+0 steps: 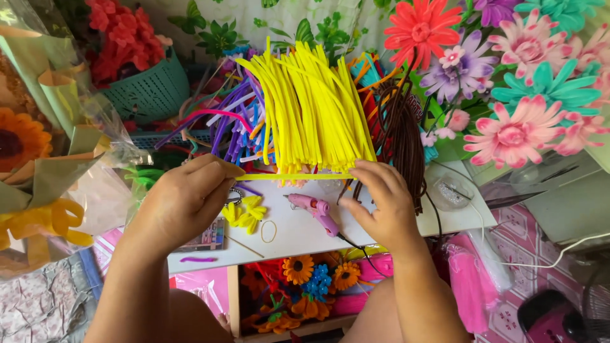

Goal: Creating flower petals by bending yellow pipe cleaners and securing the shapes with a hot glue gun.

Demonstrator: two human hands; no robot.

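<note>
A single yellow pipe cleaner lies stretched straight, left to right, just over the white table. The left hand pinches its left end; the right hand pinches its right, below the yellow bundle.

The left hand and right hand pinch the ends of one yellow fuzzy pipe-cleaner stem, stretched level above the white bench. A fanned yellow pipe-cleaner bundle lies at twelve o'clock; a pink glue gun at six.
</note>
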